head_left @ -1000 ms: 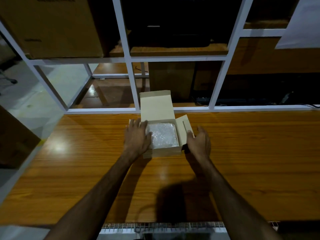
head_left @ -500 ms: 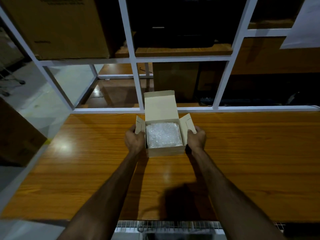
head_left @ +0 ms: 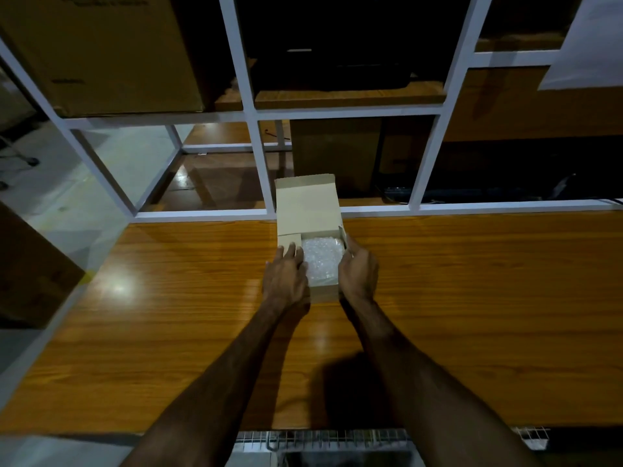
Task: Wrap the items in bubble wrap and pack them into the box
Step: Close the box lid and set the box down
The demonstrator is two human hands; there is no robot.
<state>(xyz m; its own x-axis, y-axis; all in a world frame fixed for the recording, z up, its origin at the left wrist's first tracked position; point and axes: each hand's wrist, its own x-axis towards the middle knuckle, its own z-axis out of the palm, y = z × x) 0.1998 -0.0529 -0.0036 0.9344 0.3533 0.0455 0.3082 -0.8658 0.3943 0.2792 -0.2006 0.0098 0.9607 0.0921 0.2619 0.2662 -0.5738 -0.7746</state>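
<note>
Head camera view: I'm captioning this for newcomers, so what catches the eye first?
The small cardboard box at the wooden table's far edge, lid up, with a bubble-wrapped bundle inside. The left hand presses a side flap inward over it; the right hand is at the right wall.

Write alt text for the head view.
Two hands fold side flaps over a bubble-wrapped item inside a small cardboard box on a wooden table: left hand presses its flap down, right hand holds the other.
</note>
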